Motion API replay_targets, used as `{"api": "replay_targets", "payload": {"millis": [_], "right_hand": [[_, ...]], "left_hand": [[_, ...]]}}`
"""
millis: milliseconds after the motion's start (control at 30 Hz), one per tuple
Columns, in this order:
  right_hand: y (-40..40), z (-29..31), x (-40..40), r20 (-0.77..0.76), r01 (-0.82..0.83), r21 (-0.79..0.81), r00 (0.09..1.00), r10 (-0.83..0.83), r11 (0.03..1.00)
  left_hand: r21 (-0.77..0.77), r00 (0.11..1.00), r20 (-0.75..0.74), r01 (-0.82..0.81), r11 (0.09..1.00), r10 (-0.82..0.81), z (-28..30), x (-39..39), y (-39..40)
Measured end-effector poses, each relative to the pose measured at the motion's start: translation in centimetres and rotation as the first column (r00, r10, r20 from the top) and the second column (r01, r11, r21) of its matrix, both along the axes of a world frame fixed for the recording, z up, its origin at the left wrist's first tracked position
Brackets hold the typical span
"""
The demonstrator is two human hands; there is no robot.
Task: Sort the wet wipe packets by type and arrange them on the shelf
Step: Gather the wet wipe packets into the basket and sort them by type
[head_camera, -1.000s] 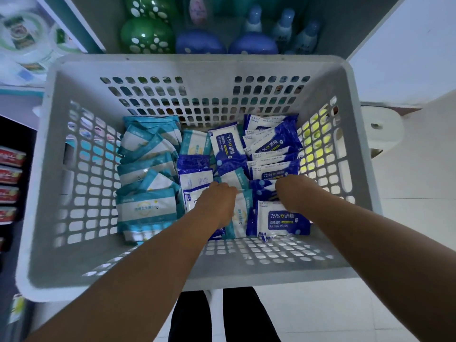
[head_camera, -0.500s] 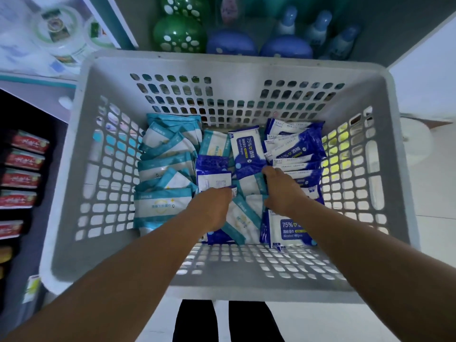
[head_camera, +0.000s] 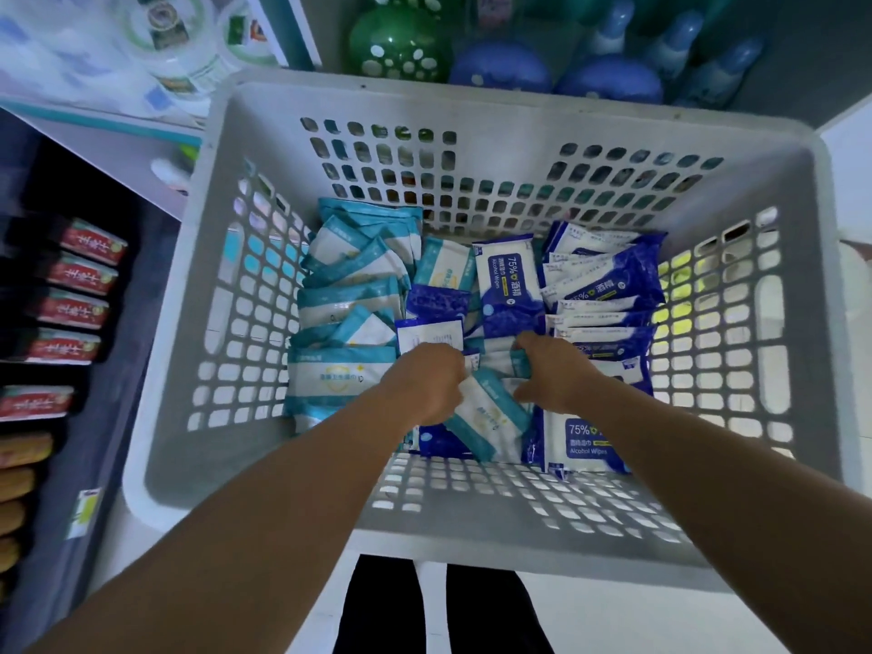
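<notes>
A grey perforated basket (head_camera: pixel 472 101) holds several wet wipe packets. Teal-and-white packets (head_camera: pixel 351 295) are stacked along its left side, dark blue alcohol wipe packets (head_camera: pixel 608 280) along its right, and both kinds lie mixed in the middle. My left hand (head_camera: pixel 427 384) and my right hand (head_camera: pixel 549 375) reach down into the middle pile. Between them lies a teal-and-white packet (head_camera: pixel 488 417), and both hands curl their fingers over its ends. What lies under the palms is hidden.
Shelves stand behind the basket with green spotted containers (head_camera: pixel 398 47) and blue bottles (head_camera: pixel 608 80). Red-labelled boxes (head_camera: pixel 71 309) fill the dark shelf at the left. Dark trouser legs (head_camera: pixel 443 611) show below the basket on a pale floor.
The view shifted so the basket sits further right. My right hand moved left from the blue packets toward the middle and now meets my left hand at a teal-and-white packet.
</notes>
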State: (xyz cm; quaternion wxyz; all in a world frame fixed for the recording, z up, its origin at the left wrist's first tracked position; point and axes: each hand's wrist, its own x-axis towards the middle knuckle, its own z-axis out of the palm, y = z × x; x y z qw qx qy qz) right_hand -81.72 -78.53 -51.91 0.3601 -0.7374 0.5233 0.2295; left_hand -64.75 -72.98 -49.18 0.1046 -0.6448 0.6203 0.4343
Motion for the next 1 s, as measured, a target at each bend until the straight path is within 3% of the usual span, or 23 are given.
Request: {"api": "replay_targets", "payload": {"millis": [167,400,667,767,867,1000], "right_hand": [[-0.1,-0.1,-0.1,-0.038,-0.046,-0.040,0.998,0.044,0.998],[-1.8,3.4,-0.3,0.094,0.255,-0.111,0.965,-0.245,0.961],[-3.5,7.0,3.1,0.180,0.118,-0.234,0.981,-0.077,0.965],[-2.6,5.6,4.4,0.206,0.117,-0.178,0.975,-0.080,0.977],[-1.5,3.7,4.7,0.233,0.207,-0.036,0.953,-0.194,0.978],[-0.5,1.9,3.6,0.160,0.285,0.162,0.937,-0.310,0.945]], "left_hand": [[-0.026,0.989,-0.052,-0.140,0.990,0.138,0.7,2.9,0.2],[-0.020,0.958,-0.099,-0.272,0.962,0.269,1.5,5.3,1.0],[-0.170,0.965,-0.097,-0.258,0.951,0.244,2.1,4.6,0.7],[-0.135,0.951,-0.054,-0.309,0.941,0.305,1.9,5.4,1.0],[-0.049,0.941,0.020,-0.337,0.940,0.338,1.4,6.5,1.7],[0.009,0.926,0.089,-0.368,0.930,0.366,1.3,7.1,2.1]]}}
